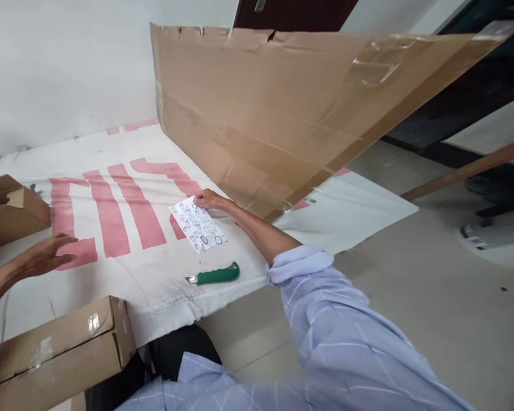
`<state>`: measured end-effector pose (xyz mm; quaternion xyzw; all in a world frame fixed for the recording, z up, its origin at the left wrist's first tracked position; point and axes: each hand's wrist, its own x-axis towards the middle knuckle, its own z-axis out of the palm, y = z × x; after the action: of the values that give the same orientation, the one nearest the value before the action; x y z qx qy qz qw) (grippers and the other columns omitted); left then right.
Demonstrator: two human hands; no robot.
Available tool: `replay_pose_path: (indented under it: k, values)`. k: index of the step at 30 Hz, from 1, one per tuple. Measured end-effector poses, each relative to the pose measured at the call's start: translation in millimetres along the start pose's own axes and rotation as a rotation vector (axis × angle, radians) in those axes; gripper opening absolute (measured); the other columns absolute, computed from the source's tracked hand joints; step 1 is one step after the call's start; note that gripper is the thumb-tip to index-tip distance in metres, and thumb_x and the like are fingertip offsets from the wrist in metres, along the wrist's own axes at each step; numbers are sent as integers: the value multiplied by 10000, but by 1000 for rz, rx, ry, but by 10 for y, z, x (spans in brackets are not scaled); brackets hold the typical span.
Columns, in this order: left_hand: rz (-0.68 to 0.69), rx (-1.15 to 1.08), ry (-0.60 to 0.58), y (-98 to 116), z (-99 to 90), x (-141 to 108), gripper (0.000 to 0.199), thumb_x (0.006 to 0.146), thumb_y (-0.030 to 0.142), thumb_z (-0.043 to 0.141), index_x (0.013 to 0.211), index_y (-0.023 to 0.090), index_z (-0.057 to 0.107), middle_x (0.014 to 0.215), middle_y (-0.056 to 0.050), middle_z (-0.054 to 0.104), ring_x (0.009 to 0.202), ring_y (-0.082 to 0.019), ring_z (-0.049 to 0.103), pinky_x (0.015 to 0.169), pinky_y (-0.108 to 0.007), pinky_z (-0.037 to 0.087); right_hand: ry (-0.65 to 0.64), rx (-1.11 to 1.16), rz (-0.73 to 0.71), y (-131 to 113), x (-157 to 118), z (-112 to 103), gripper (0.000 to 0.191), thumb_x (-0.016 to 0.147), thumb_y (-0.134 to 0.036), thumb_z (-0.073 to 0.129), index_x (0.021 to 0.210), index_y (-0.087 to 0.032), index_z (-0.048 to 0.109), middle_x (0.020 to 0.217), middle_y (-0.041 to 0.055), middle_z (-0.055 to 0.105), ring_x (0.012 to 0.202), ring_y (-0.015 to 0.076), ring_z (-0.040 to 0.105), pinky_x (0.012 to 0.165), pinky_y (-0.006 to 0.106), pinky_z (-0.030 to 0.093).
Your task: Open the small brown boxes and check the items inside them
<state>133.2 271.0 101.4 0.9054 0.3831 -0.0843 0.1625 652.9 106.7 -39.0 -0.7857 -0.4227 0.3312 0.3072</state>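
Between the fingers of my right hand (211,200) is the upper edge of a white sheet of paper (197,225) covered in small drawn or printed box shapes. The sheet lies on or just above the cloth; I cannot tell which. My left hand (49,255) hovers over the cloth at the left, fingers apart, holding nothing. Below the paper, near the front edge, lies a green utility knife (216,275) with its blade tip out to the left. A closed, taped cardboard box (60,342) sits in front of me, partly below my left hand.
White cloth with red printing (124,274) covers the work surface. A large cardboard sheet (257,103) stands along the far right side. An open cardboard box (15,211) is at the left edge. A wooden pole (466,168) slants at the right above the floor (394,285).
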Motion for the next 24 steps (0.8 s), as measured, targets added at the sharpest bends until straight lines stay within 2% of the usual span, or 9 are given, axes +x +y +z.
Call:
replay_pose_path:
  k: [2,4,7,10,14,18,24]
  values:
    - [48,-35,-78,176,74,-24,868,733,858,615,1279,204,784,1372,-179,749,1134,-387,741,1025,-434,560,-14,54,3,-36,-39,9,257,767,-273,735,647,-211,517,582,-51,471,644,123,478,585,240,362]
    - [50,-84,-96,293,149,-9,850,720,831,639,1287,215,787,1380,-188,742,1180,-414,732,1041,-460,555,-28,115,7,-57,-95,12,256,777,-264,746,658,-209,526,592,-47,492,636,120,486,582,235,370]
    - [37,-197,-129,468,230,60,745,716,734,721,1264,236,797,1428,-175,728,1236,-411,727,1020,-443,566,-42,216,11,-77,-182,20,244,803,-269,769,697,-201,560,621,-36,545,630,117,513,580,227,389]
    - [-2,-338,-145,692,265,151,641,690,617,831,1215,249,816,1392,-160,757,1225,-391,739,946,-392,585,-52,315,16,-121,-239,23,238,840,-269,771,726,-197,575,623,-34,568,605,112,519,572,222,403]
    - [-75,-536,-151,975,310,298,597,644,502,921,1169,233,831,1261,-150,813,1117,-375,770,759,-333,596,-76,429,23,-268,-281,-29,254,871,-223,767,722,-198,563,572,-50,534,546,101,484,534,215,392]
    - [-73,-719,-171,1135,401,480,556,647,458,957,1128,208,835,1344,-168,786,1131,-373,772,748,-347,632,-119,551,22,-488,-326,-125,225,900,-163,756,751,-184,589,597,-24,583,558,117,525,543,231,438]
    - [-51,-999,-206,1282,504,724,493,753,457,945,1167,229,807,1374,-201,758,1198,-388,762,814,-411,673,-157,724,8,-768,-358,-259,185,941,-92,731,797,-160,637,663,1,647,634,126,596,681,236,534]
